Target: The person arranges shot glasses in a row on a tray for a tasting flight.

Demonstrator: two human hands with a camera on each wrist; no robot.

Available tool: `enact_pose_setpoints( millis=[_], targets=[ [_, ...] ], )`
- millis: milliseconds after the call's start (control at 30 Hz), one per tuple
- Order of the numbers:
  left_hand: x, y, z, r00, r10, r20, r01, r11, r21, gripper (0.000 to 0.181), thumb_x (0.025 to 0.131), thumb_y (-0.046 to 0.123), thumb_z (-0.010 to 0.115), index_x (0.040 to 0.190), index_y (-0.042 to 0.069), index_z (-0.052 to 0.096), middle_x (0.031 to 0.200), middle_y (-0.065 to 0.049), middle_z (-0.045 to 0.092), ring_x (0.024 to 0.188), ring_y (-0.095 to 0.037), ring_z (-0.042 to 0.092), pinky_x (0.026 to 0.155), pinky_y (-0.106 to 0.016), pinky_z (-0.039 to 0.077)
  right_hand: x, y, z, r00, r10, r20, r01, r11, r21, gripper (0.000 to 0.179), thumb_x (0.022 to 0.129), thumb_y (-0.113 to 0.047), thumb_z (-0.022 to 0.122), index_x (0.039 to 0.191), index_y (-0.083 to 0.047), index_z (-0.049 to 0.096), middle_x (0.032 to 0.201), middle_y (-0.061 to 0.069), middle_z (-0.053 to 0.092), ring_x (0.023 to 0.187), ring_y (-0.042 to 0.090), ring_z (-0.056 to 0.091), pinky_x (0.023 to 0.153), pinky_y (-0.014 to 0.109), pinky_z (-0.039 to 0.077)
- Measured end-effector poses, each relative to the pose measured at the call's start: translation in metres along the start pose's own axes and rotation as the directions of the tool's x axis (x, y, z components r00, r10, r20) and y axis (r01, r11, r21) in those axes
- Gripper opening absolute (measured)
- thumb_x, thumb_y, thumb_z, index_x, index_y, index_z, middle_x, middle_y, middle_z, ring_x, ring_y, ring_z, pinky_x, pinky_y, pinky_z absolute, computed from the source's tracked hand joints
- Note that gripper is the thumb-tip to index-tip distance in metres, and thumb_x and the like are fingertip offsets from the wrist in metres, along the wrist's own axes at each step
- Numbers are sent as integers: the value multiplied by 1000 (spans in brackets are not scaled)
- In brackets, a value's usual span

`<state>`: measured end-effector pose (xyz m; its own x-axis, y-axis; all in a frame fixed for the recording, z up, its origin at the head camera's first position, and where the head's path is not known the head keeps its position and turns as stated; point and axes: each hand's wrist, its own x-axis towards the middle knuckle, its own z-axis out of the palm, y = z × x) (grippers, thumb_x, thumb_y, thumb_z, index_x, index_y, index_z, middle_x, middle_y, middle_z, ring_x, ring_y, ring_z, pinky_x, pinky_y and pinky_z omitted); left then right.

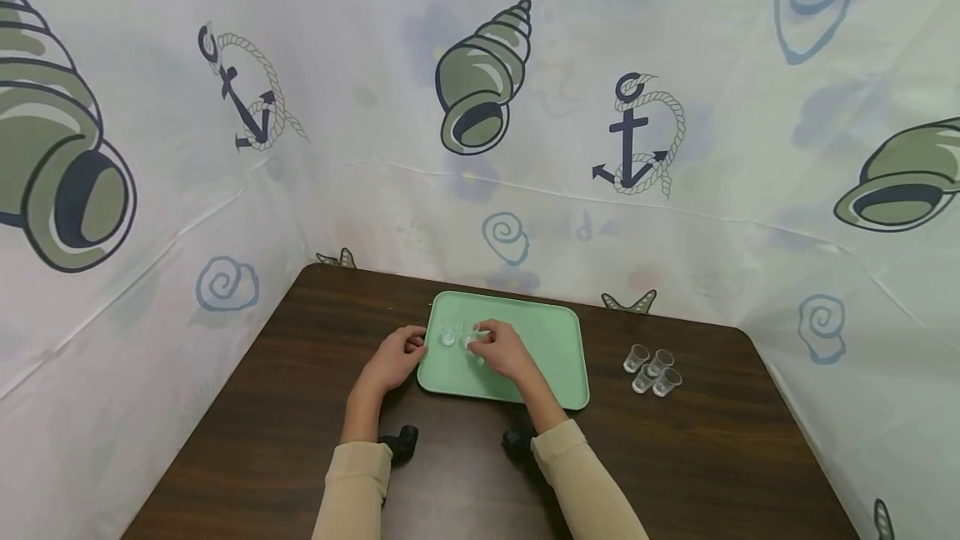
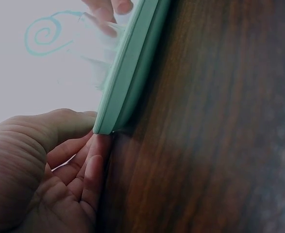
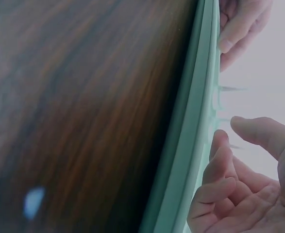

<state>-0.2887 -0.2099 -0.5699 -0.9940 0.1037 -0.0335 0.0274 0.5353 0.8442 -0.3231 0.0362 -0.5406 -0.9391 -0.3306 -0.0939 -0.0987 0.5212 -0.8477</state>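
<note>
My left hand [image 1: 393, 359] grips the left edge of a light green tray [image 1: 540, 348]. In the left wrist view its thumb [image 2: 76, 122] lies on the rim, with the fingers below. My right hand [image 1: 504, 348] reaches over the tray and holds a small clear plastic cup [image 1: 469, 341] between thumb and fingertips, low over the tray's left half. Another clear cup [image 1: 448, 334] stands just left of it. The right wrist view shows the right thumb [image 3: 259, 132] and curled fingers beside the tray's rim, the cup there faint against the bright background.
Several more clear cups [image 1: 661, 363] stand in a cluster on the dark wooden table [image 1: 712, 448], right of the tray. A patterned curtain [image 1: 375, 190] with shells and anchors hangs behind and beside the table. Black wrist mounts [image 1: 401, 444] sit at both wrists.
</note>
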Motion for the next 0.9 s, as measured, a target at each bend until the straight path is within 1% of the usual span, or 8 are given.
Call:
enact_pose_setpoints(
  millis=[167, 400, 500, 600, 733, 833, 900],
  targets=[
    [3, 2, 1, 1000, -9, 6, 9, 1000, -5, 44, 111, 12, 59, 150, -6, 55, 129, -21, 64, 119, -35, 64, 104, -54, 54, -10, 4, -11, 1000, -8, -13, 8, 1000, 1, 49, 105, -22, 70, 148, 1, 61, 114, 18, 77, 96, 28, 72, 73, 34, 53],
    [2, -1, 1, 1000, -7, 0, 7, 1000, -3, 44, 110, 11, 59, 150, -6, 55, 129, -21, 64, 118, -34, 63, 103, -54, 53, -24, 10, -23, 999, -2, -34, 2, 1000, -15, 51, 105, -24, 70, 149, 1, 60, 116, 18, 77, 97, 27, 72, 76, 37, 55],
    [4, 0, 1, 1000, -5, -3, 5, 1000, 3, 44, 110, 11, 59, 150, -6, 55, 128, -21, 64, 118, -34, 64, 103, -54, 54, -29, 11, -31, 998, -2, -58, 0, 999, -39, 51, 106, -27, 69, 149, 0, 61, 114, 15, 76, 95, 25, 71, 77, 39, 56],
    [5, 0, 2, 1000, -6, -4, 7, 1000, 9, 43, 110, 11, 59, 150, -6, 55, 128, -21, 64, 118, -34, 64, 102, -53, 54, -35, 11, -39, 997, -2, -78, -1, 999, -40, 51, 107, -30, 67, 149, -1, 61, 110, 13, 76, 94, 23, 71, 77, 39, 55],
    [4, 0, 3, 1000, -15, 2, 15, 1000, 10, 43, 111, 13, 59, 150, -5, 55, 129, -20, 64, 118, -33, 64, 103, -53, 54, -46, 12, -51, 994, 0, -105, 1, 1000, 3, 51, 107, -31, 67, 147, 0, 63, 106, 15, 76, 94, 30, 72, 76, 37, 56],
    [3, 0, 3, 1000, -20, 4, 20, 1000, 10, 43, 111, 13, 59, 151, -4, 55, 129, -20, 64, 119, -33, 63, 103, -53, 54, -55, 12, -60, 993, -1, -121, 6, 999, 42, 48, 107, -30, 68, 145, 0, 65, 107, 21, 76, 98, 38, 73, 79, 37, 58],
    [3, 0, 3, 1000, -19, 2, 19, 1000, 6, 43, 111, 12, 59, 151, -5, 55, 129, -20, 64, 120, -34, 63, 104, -54, 53, -61, 12, -65, 991, 1, -130, 8, 998, 63, 46, 108, -30, 67, 143, -1, 66, 108, 23, 76, 102, 40, 73, 83, 39, 60]
  ],
)
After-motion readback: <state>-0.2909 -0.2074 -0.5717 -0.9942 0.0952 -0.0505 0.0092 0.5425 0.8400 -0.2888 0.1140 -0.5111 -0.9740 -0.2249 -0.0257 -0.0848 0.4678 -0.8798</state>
